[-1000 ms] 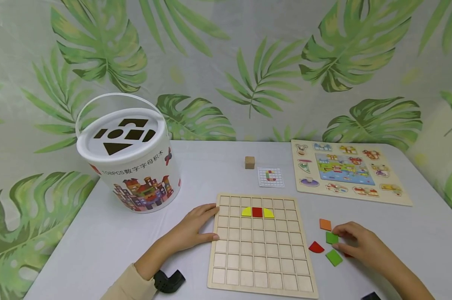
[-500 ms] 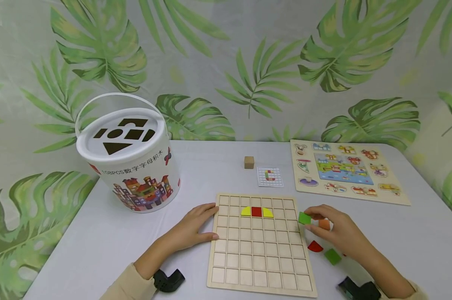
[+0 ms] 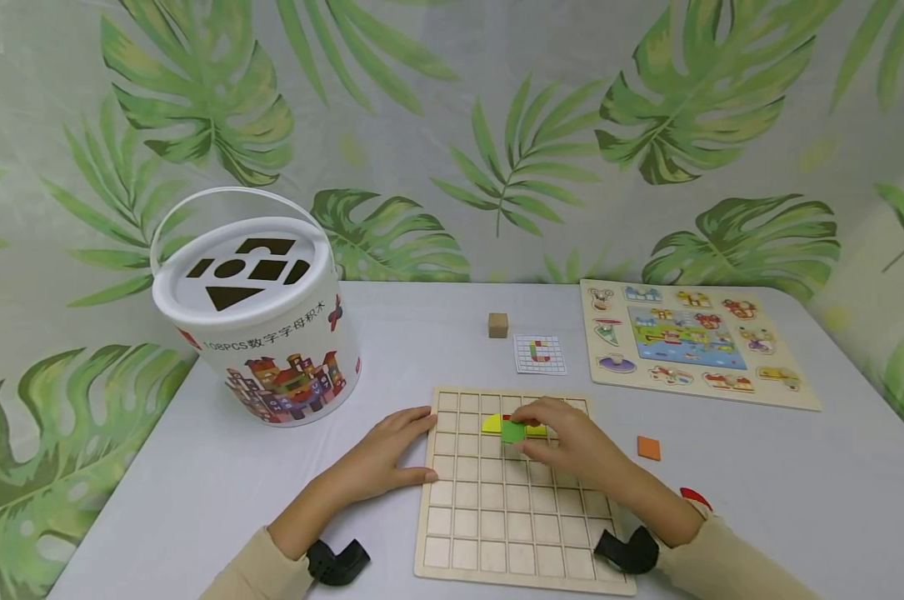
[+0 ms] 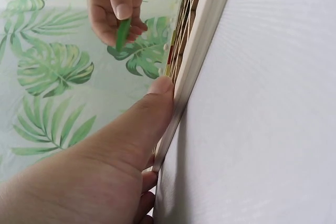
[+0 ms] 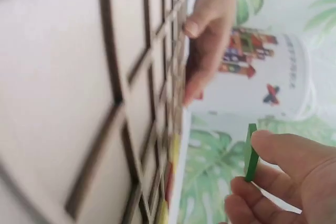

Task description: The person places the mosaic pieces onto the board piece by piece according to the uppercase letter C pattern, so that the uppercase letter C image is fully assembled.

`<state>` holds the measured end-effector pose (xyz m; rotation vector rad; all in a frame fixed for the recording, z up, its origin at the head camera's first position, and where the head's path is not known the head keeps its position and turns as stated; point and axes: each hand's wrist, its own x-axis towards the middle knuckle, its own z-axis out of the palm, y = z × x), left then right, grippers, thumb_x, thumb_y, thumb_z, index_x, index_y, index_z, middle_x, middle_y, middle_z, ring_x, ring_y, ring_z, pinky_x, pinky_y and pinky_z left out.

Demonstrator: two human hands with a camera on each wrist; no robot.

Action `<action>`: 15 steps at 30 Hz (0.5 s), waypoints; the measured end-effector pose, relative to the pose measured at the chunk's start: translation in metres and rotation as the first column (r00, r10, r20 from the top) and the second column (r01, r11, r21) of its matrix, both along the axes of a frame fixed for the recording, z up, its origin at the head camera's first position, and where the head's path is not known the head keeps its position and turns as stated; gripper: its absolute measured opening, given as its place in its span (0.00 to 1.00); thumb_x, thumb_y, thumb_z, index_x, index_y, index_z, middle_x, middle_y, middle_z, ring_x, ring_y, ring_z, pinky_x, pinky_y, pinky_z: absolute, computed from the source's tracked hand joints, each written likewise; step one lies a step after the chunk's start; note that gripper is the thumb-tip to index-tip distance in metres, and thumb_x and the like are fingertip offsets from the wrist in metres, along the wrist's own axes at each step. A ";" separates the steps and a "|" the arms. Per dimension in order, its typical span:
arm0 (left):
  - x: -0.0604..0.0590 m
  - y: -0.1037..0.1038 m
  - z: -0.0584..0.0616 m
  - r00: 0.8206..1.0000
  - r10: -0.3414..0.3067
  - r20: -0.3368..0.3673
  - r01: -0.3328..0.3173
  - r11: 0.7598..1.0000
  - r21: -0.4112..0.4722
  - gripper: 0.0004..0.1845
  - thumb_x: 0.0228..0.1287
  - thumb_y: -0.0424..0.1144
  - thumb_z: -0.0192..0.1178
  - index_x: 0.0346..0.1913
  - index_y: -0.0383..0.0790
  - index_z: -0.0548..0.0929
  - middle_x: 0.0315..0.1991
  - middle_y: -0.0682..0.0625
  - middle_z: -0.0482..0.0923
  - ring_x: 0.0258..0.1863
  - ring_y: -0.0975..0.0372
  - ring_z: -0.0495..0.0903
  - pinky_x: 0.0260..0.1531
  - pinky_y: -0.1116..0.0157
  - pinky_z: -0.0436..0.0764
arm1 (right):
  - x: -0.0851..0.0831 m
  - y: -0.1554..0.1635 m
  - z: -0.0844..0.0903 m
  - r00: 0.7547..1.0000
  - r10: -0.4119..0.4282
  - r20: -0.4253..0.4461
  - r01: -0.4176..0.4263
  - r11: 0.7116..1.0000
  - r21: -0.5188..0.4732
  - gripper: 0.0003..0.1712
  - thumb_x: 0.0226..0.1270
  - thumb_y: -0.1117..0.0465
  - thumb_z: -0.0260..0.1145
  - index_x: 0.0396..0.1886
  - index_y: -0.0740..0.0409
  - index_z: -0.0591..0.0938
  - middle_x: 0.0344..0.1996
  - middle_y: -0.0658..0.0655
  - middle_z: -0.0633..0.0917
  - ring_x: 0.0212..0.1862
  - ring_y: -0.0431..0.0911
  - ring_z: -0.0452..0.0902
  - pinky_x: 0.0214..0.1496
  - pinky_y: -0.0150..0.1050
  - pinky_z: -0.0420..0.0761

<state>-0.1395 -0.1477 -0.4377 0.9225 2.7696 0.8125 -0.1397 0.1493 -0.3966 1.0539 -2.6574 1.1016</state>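
Observation:
A wooden grid board (image 3: 522, 500) lies on the table, with a yellow quarter piece (image 3: 491, 424), a red square and another yellow piece in its second row. My right hand (image 3: 564, 437) pinches a green square tile (image 3: 512, 432) just over the board below the red square; the tile (image 5: 251, 152) shows edge-on between thumb and fingers, also tile (image 4: 122, 32). My left hand (image 3: 387, 454) rests on the board's left edge, thumb (image 4: 157, 98) against the rim.
A white shape-sorter bucket (image 3: 260, 321) stands at the left. An orange tile (image 3: 649, 448) and a red piece (image 3: 695, 497) lie right of the board. A pattern card (image 3: 540, 354), a wooden cube (image 3: 499, 325) and a picture puzzle board (image 3: 691, 342) sit farther back.
My right hand lifted a green tile from the loose pieces at the right and carried it left over the board to the coloured row. The left hand stayed put.

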 end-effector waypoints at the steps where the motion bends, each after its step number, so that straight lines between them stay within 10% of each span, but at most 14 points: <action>1: 0.000 0.000 0.000 1.000 0.000 -0.002 0.000 1.000 -0.003 0.43 0.51 0.64 0.55 0.66 0.42 0.61 0.66 0.49 0.55 0.65 0.55 0.52 0.60 0.53 0.54 | -0.001 -0.004 -0.002 1.000 0.012 0.019 -0.012 1.000 0.007 0.17 0.54 0.62 0.68 0.45 0.57 0.79 0.40 0.47 0.78 0.41 0.43 0.74 0.42 0.39 0.76; 8: -0.001 0.000 -0.001 1.000 0.000 -0.014 0.000 1.000 -0.003 0.43 0.50 0.64 0.56 0.65 0.43 0.62 0.66 0.49 0.55 0.64 0.55 0.53 0.60 0.53 0.55 | -0.008 -0.017 -0.018 0.985 0.028 0.173 -0.035 0.999 0.041 0.16 0.55 0.58 0.68 0.43 0.55 0.79 0.38 0.46 0.76 0.38 0.40 0.71 0.40 0.33 0.74; 15: -0.001 0.000 -0.004 1.000 0.002 -0.008 -0.002 1.000 0.002 0.43 0.50 0.65 0.55 0.66 0.44 0.62 0.66 0.49 0.55 0.64 0.55 0.52 0.60 0.53 0.54 | -0.010 -0.021 -0.030 0.992 0.012 0.124 -0.022 0.996 0.083 0.17 0.55 0.53 0.67 0.44 0.54 0.80 0.40 0.44 0.76 0.40 0.37 0.69 0.42 0.33 0.72</action>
